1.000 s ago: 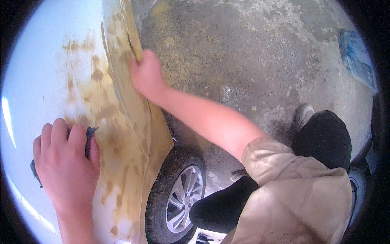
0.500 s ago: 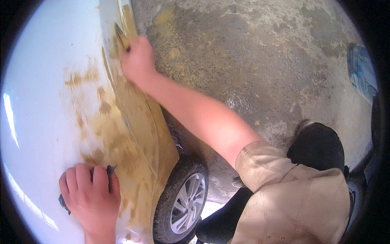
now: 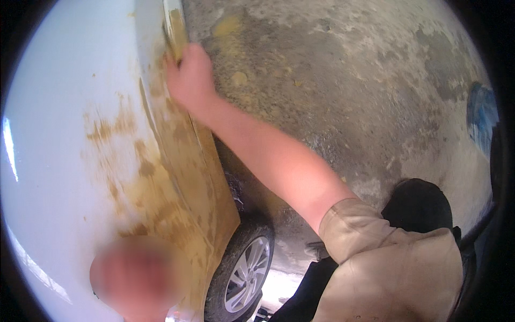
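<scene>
- Concrete floor (image 3: pixel 343 70), stained and rough, spreading above and to the right of the wheel (image 3: pixel 248 273), my landmark.
- White car body (image 3: pixel 59 107), glossy, filling the area left of the wheel and rising above it.
- Person's beige shirt (image 3: pixel 397 268), right of the wheel, with a dark trouser leg (image 3: pixel 421 206) at its upper edge.
- Tan and brown patches (image 3: pixel 161 209) on the bodywork, up and left of the wheel.
- The wheel itself: black tyre, silver spokes.
- Left hand (image 3: pixel 137 273), straight left of the wheel, over the bodywork; it is blurred, so I cannot tell whether its fingers are apart or clamped.
- Right hand (image 3: pixel 192 78), well above the wheel and slightly left, at the panel's edge; fingers curled around a slim tool.
- Slim tool (image 3: pixel 168 36), dark-edged, farthest above the wheel, partly hidden by that hand.
</scene>
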Motion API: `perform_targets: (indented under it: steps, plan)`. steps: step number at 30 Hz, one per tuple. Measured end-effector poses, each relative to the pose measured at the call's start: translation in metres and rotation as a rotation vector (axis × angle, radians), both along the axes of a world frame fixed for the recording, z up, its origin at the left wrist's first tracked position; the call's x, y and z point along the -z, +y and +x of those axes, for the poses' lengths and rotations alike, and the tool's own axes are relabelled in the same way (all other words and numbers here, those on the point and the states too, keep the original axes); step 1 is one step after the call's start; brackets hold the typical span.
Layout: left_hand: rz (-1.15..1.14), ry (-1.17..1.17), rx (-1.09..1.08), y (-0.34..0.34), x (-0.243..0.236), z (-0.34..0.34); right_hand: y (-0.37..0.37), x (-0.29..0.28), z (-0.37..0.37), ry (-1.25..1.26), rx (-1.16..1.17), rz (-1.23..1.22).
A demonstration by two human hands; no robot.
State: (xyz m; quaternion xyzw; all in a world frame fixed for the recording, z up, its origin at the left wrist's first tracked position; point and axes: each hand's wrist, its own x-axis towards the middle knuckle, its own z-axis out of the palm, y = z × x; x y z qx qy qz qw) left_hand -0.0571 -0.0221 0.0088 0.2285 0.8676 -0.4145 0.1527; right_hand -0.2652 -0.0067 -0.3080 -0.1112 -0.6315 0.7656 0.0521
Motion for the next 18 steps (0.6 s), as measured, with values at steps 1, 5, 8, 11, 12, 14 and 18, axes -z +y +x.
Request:
perform_targets:
  steps: [1, 5, 8, 11, 12, 14, 18]
  plan:
    - [-0.011, -0.01, -0.039, -0.005, -0.003, 0.005, 0.004, -0.004, -0.021, -0.064, -0.077, -0.122]
    - [-0.201, -0.12, -0.469, -0.016, -0.007, 0.005, 0.0, -0.002, 0.027, -0.003, 0.0, -0.103]
    - [-0.041, -0.028, -0.033, -0.001, -0.003, -0.006, 0.008, 0.004, 0.077, 0.057, -0.123, -0.176]
    - [-0.013, -0.046, -0.027, 0.021, 0.002, -0.023, 0.0, 0.005, 0.047, 0.159, 0.027, -0.124]
    - [-0.002, -0.055, -0.033, 0.028, 0.002, -0.028, -0.004, 0.004, 0.022, 0.101, 0.042, -0.151]
    - [0.021, -0.077, -0.052, 0.039, 0.001, -0.034, -0.002, 0.004, -0.021, 0.035, 0.038, -0.139]
    - [0.036, -0.177, -0.175, 0.037, 0.0, -0.04, -0.003, 0.001, 0.005, 0.039, 0.037, -0.201]
